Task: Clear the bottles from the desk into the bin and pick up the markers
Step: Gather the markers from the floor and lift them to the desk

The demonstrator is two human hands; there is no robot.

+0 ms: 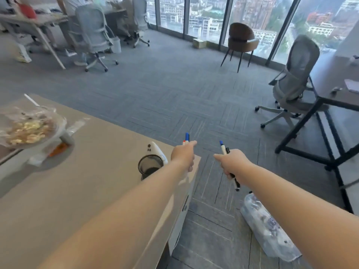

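While both arms stretch forward at the desk [81,191] corner, each hand has its fingers curled around markers. The left hand [183,157] grips what seem to be two: one blue-capped marker [187,137] stands up above the knuckles, and a red bit shows just beside it. The right hand [235,164] grips one blue-tipped marker [222,148] and at least one black marker [236,182], whose lower end sticks out under the fist; the exact number I cannot tell.

The left hand is above the desk's corner edge, and the right hand is out over the carpet [165,90]. One mesh cup [150,166] stands near that corner, just beside the left wrist, with one white device [155,151] behind it. One wrapped food bowl [29,129] sits at the desk's far left.

On the floor under the right forearm lies one clear bag [266,228] holding what look like crumpled bottles, blurred.

The carpet is wide between the desk and one dark table [330,94] at the right. Three grey office chairs [297,78] and one brown chair [240,39] stand around its edges.
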